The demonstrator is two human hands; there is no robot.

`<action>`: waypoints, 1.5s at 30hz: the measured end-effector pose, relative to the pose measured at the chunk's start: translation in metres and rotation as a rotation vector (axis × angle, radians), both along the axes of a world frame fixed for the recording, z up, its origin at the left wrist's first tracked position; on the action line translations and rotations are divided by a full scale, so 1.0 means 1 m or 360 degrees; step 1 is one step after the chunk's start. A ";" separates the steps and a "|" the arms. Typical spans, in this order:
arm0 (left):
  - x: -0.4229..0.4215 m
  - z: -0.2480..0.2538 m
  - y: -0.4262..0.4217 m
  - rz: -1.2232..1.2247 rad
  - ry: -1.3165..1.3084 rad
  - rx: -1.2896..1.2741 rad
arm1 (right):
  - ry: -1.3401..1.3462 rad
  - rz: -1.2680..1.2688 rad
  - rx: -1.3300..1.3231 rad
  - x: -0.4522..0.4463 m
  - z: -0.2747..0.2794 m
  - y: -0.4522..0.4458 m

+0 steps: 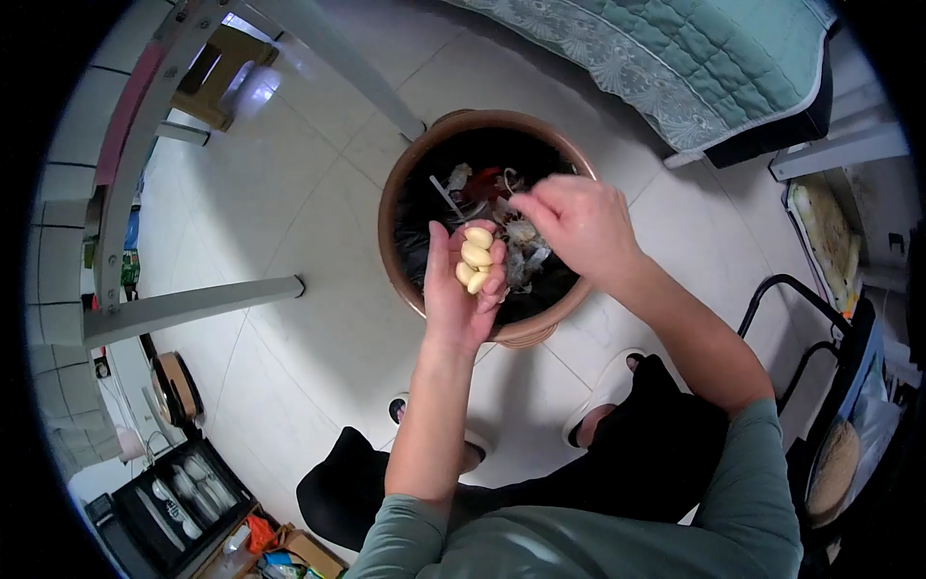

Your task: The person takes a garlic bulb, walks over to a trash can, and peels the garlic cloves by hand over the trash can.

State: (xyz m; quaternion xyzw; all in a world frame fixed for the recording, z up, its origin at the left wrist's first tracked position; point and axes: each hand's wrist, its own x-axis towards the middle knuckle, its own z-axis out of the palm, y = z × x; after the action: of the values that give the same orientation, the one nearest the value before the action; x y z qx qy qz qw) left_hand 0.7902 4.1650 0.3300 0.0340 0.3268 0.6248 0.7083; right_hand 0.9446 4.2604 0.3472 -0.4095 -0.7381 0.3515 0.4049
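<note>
Several peeled garlic cloves (476, 255) lie in my left hand (455, 289), which is turned palm up with its fingers curled around them. Below it stands a round brown bin (389, 227) lined with a black bag. Over the bin's right side is my right hand (584, 227), its back toward me and its fingers folded in, the thumb pointing left. What those fingers hold, if anything, is hidden. Inside the bin I see mixed rubbish (524, 253), with pale scraps, something red and a white stick (446, 196).
My feet in light slippers (606, 391) are on the tiled floor near the bin. White table legs (203, 307) stand to the left. A bed with a green quilt (714, 58) is at upper right, a black-framed chair (801, 289) at right. A dish rack (178, 502) is at lower left.
</note>
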 end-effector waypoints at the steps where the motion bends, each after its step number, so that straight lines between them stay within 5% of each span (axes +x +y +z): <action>1: -0.002 -0.002 0.000 0.0005 0.0002 0.0001 | -0.0574 0.0121 0.0109 0.005 -0.001 0.001; 2: -0.004 -0.005 -0.001 -0.0004 -0.0168 0.0091 | -0.1146 0.0238 0.0220 0.008 -0.003 0.001; 7: -0.006 -0.004 0.001 0.0137 -0.0547 0.0132 | -0.1080 0.0204 0.0560 0.007 -0.017 -0.003; 12: -0.007 0.005 0.002 0.0147 -0.0209 0.0132 | -0.0786 0.0175 0.0522 0.002 -0.023 -0.001; 15: -0.009 0.010 0.001 0.0053 -0.0119 0.0143 | -0.0606 0.0249 0.0357 0.002 -0.014 -0.002; 17: -0.008 0.017 0.002 0.0234 -0.0205 0.0069 | -0.0063 0.0267 -0.0370 -0.002 0.005 -0.006; 18: -0.010 0.016 0.001 0.0294 -0.0251 0.0076 | -0.0059 0.0269 -0.0371 -0.003 0.005 -0.008; 20: -0.012 0.013 0.002 0.0403 -0.0236 0.0087 | 0.0301 0.0683 -0.0906 -0.004 0.004 -0.016; 31: -0.008 0.014 0.002 0.0586 -0.0377 0.0100 | -0.0239 0.0432 -0.0290 -0.005 0.000 -0.029; 34: -0.006 0.018 0.002 0.0559 -0.0251 0.0098 | -0.0533 0.0346 0.0204 0.002 -0.002 -0.022; 38: 0.006 0.025 0.000 0.0274 0.0817 0.0043 | -0.0950 0.0302 0.0429 0.014 -0.012 -0.008; 45: 0.016 0.024 -0.002 0.0079 0.1266 0.0134 | -0.0496 0.0138 0.0419 0.008 0.008 -0.004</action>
State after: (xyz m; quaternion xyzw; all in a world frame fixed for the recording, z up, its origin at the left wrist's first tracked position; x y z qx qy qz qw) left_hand 0.8065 4.1630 0.3540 0.2945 0.5503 0.5926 0.5092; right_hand 0.9531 4.2567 0.3548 -0.3703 -0.8483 0.2016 0.3204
